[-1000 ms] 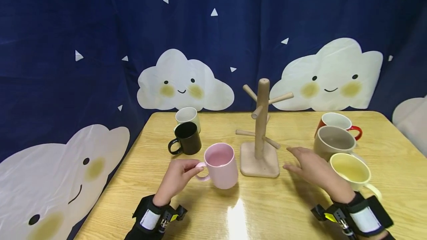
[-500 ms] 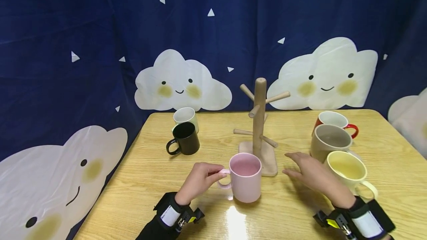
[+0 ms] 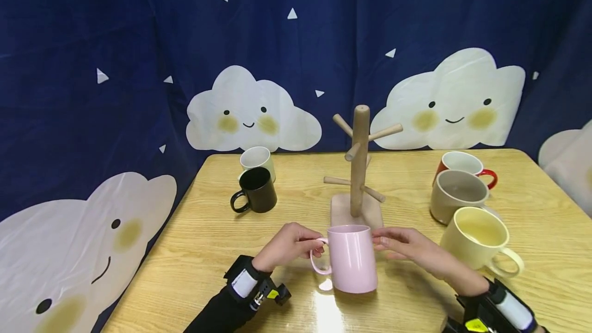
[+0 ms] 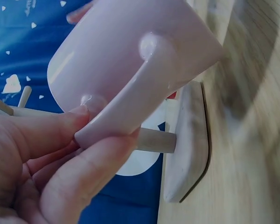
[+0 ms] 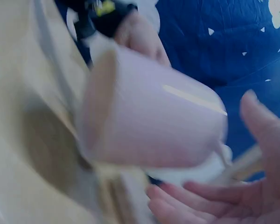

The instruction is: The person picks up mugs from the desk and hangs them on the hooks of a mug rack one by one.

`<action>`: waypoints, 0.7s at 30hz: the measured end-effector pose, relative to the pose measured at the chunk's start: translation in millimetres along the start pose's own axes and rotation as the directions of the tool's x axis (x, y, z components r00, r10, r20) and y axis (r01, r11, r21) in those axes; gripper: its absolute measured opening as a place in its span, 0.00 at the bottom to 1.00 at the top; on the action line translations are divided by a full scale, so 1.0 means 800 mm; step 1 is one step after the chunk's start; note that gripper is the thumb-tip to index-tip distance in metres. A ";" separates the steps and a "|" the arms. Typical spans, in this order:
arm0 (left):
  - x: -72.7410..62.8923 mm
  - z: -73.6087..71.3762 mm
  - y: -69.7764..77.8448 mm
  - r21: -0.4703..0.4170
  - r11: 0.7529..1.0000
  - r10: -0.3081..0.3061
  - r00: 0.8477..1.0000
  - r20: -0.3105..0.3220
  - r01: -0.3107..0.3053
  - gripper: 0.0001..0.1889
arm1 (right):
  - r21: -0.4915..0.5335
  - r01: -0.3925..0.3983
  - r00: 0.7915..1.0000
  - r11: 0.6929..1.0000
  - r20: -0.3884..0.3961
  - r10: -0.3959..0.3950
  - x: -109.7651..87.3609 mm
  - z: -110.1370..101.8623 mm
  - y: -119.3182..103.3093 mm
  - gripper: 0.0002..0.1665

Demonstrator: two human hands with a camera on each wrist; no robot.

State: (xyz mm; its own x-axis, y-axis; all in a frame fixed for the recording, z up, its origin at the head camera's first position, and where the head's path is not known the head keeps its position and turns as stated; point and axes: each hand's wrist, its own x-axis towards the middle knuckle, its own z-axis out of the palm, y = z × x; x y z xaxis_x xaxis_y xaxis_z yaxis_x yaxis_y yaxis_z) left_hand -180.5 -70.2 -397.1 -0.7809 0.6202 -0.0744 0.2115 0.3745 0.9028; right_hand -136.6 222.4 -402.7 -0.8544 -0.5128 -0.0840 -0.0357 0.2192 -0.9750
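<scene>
My left hand (image 3: 296,244) pinches the handle of a glossy pink mug (image 3: 352,261) between thumb and fingers. The left wrist view shows the thumb and fingers on that handle (image 4: 126,100). In front of the wooden mug tree's base, the mug is held slightly tilted over the table. Beside the mug's right side is my right hand (image 3: 411,250), its fingertips at the upper wall in the head view. In the right wrist view, thumb (image 5: 256,112) and fingers are spread apart next to the mug (image 5: 158,112), not closed round it.
Behind the pink mug stands the bare-pegged mug tree (image 3: 359,168). A black mug (image 3: 260,191) and a pale mug (image 3: 257,158) sit at the left. Yellow (image 3: 472,243), grey-beige (image 3: 450,202) and red-and-white (image 3: 462,162) mugs stand at the right, near my right forearm.
My left hand has carried the pink mug rightward and nearer to me, tilting it so less of its inside shows. My right hand has moved in to the mug's right side.
</scene>
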 end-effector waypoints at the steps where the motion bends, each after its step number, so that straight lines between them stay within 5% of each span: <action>1: 0.000 0.001 0.001 -0.007 1.000 -0.003 1.000 0.004 0.003 0.10 | 0.058 -0.009 1.000 0.998 0.016 0.008 0.001 0.006 0.004 0.37; 6: 0.000 0.006 0.005 -0.036 0.999 0.000 1.000 0.027 0.001 0.10 | 0.281 -0.037 0.999 0.959 -0.002 0.039 0.008 0.040 0.022 0.50; 11: 0.002 0.012 0.006 0.005 1.000 0.014 1.000 0.019 -0.014 0.10 | 0.401 -0.020 0.994 0.916 -0.092 0.062 0.014 0.069 0.027 0.41; 21: -0.001 0.006 0.013 -0.048 0.999 -0.018 1.000 0.021 0.019 0.12 | 0.387 0.104 0.959 0.916 -0.285 0.011 0.012 0.090 0.027 0.37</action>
State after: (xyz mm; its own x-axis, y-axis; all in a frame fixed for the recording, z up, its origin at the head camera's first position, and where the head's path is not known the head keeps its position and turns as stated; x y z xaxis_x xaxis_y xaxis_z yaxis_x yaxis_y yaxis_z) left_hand -174.6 -63.4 -389.7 -0.7723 0.6274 -0.0995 0.1682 0.3531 0.9203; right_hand -108.4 162.0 -439.2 -0.9670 -0.2528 -0.0327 0.0786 -0.1736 -0.9817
